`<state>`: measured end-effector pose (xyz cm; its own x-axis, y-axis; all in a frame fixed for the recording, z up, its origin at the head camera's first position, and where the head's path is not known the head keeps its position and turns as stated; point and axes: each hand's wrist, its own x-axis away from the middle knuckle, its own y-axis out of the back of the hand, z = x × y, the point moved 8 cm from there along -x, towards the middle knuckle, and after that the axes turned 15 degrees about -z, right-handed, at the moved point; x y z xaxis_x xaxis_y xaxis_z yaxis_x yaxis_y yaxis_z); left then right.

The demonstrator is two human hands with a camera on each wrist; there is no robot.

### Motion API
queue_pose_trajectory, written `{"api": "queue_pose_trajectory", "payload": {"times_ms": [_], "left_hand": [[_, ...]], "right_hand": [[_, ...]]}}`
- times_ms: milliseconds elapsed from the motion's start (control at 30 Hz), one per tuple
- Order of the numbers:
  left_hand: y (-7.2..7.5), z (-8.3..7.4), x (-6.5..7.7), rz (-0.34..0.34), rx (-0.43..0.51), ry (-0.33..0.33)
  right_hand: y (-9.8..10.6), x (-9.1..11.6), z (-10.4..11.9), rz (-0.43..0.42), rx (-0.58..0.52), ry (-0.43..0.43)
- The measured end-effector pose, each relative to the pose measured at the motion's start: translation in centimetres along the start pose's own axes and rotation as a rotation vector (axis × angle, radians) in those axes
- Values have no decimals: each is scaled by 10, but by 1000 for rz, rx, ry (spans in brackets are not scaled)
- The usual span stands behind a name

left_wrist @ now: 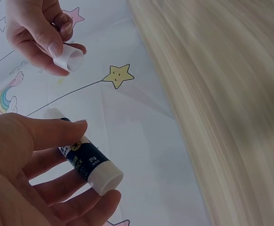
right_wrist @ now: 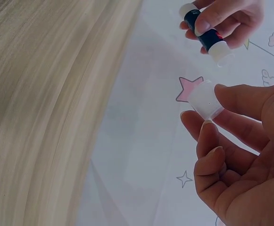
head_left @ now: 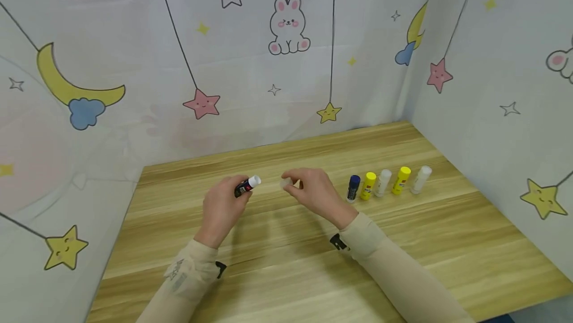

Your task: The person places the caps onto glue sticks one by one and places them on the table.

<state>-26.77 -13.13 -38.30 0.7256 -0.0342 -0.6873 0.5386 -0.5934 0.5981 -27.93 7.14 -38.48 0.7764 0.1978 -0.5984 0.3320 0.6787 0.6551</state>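
My left hand (head_left: 225, 207) grips a glue stick (left_wrist: 90, 159) with a dark navy label and white ends, held tilted above the table. Its label reads "glue stick" and 21g in the left wrist view. A small white translucent cap (right_wrist: 205, 100) is pinched between thumb and fingers of my right hand (head_left: 316, 191). The cap is apart from the glue stick, a short gap to its right in the head view. One white end of the glue stick points up toward the cap's side.
Right of my right hand a row of upright glue sticks stands on the wooden table (head_left: 277, 283): a navy one (head_left: 353, 188), a yellow one (head_left: 368, 186), a white one (head_left: 383, 183), another yellow one (head_left: 401, 180) and another white one (head_left: 421, 180). Patterned cloth walls (head_left: 250, 129) border the table.
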Motion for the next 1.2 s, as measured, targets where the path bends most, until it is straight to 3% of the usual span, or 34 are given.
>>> {"api": "queue_pose_trajectory", "payload": {"times_ms": [367, 733, 1200], "left_hand": [[-5, -10, -2, -22, -18, -30], [-12, -17, 2, 12, -14, -31], [-17, -23, 5, 3, -6, -57]], "right_hand": [[0, -3, 2, -5, 3, 2], [1, -2, 8, -9, -19, 18], [-4, -3, 10, 4, -24, 16]]}}
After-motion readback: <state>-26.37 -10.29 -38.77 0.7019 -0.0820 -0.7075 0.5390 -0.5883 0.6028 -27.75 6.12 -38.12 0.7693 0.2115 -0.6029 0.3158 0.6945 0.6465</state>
